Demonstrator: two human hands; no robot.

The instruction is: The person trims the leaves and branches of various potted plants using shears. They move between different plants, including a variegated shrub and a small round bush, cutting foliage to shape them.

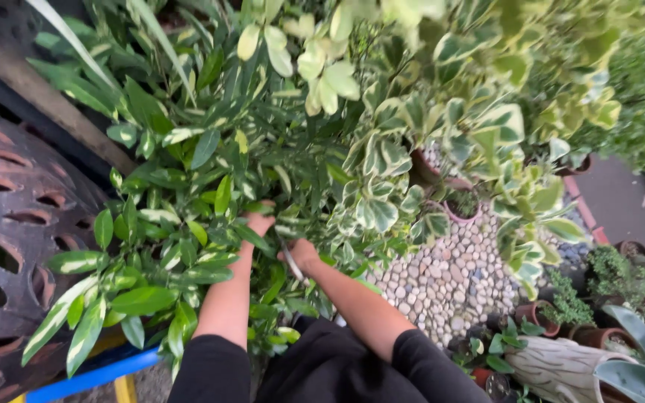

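- I am reaching my left hand (pixel 257 222) into the variegated shrub (pixel 210 172); its fingers are curling among the leaves, apparently closed on a stem I cannot see clearly.
- My right hand (pixel 301 255) is closing round a thin metal tool (pixel 290 263), probably shears, just beside the left wrist.
- I am judging the blade could nick the left forearm, since leaves are hiding the cut point.
- Dense foliage is blocking my view; I might sever the wrong stem.
- A pebble-faced planter (pixel 449 280), small terracotta pots (pixel 535 313) and a pierced clay jar (pixel 9 239) are crowding around.
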